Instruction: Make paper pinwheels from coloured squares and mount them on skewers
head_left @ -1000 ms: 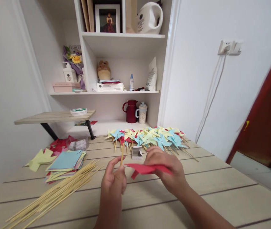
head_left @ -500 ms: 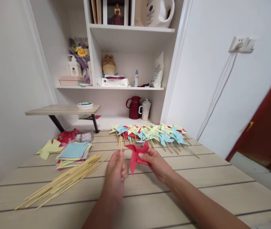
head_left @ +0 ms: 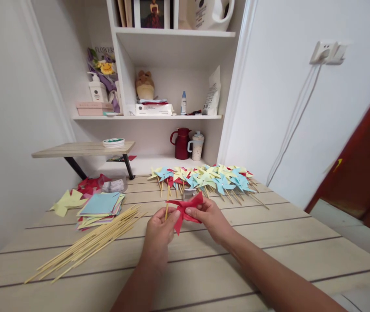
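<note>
Red paper pinwheel (head_left: 186, 209) just above the wooden table (head_left: 269, 242), near its middle, pinched by the right hand (head_left: 211, 219) with fingers closed on the paper. Left hand (head_left: 159, 229) just beside it, fingers narrow around an upright bamboo stick (head_left: 167, 203), seemingly meeting the pinwheel's hub, though hard to tell. Loose skewers (head_left: 87, 245) and coloured paper squares (head_left: 100, 206) to the left; finished pinwheels (head_left: 204, 180) behind.
</note>
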`<state>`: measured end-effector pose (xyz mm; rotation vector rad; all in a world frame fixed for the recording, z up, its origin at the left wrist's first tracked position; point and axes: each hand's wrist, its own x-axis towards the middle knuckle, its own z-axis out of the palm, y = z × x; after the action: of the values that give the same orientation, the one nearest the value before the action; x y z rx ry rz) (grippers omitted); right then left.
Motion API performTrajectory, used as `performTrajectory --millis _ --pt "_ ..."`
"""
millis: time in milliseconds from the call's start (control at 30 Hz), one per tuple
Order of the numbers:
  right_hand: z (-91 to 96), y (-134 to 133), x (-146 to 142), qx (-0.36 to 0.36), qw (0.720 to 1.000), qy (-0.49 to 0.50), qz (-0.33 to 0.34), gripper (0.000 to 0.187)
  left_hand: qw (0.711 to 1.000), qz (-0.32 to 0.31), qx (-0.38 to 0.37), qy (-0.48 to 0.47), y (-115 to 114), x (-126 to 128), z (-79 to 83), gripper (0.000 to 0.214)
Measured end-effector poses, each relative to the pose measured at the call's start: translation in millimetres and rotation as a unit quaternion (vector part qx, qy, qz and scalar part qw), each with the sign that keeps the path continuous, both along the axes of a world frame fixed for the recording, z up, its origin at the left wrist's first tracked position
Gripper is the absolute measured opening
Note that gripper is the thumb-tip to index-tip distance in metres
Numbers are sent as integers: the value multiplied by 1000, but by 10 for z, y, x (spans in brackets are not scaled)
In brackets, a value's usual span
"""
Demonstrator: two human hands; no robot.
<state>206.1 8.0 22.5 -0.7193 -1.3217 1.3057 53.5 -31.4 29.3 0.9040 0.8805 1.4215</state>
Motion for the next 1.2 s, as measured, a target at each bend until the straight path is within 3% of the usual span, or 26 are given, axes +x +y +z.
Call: performTrajectory --millis 133,267,300,367,500,633,767,933,1200 --pt "84 -63 86 183 974 -125 -43 9 1000 -24 10 7 -77 -50 -22 43" --pt "179 -175 179 440 867 -217 -86 13 1000 2 -6 -3 -190 -161 -46 53" --pt "185 -198 195 482 842 -228 -85 13 1000 19 -6 -5 -206 -186 -51 57" --pt "176 -235 212 517 819 -236 -81 14 999 51 9 6 -220 -221 -65 59" --pt "154 -321 194 504 838 -190 -84 17 993 83 50 74 -232 -250 -120 53" --pt "182 -498 150 472 866 -153 -57 16 988 81 41 128 -367 -280 -138 49" --pt "167 -625 101 457 880 -128 -33 16 976 35 39 212 -571 -289 1 38" --pt "53 -567 83 407 909 -79 -32 13 958 -8 70 277 -705 -212 231 32" --pt "-7 -562 119 397 915 -59 -32 14 925 12 95 368 -731 -126 173 32"
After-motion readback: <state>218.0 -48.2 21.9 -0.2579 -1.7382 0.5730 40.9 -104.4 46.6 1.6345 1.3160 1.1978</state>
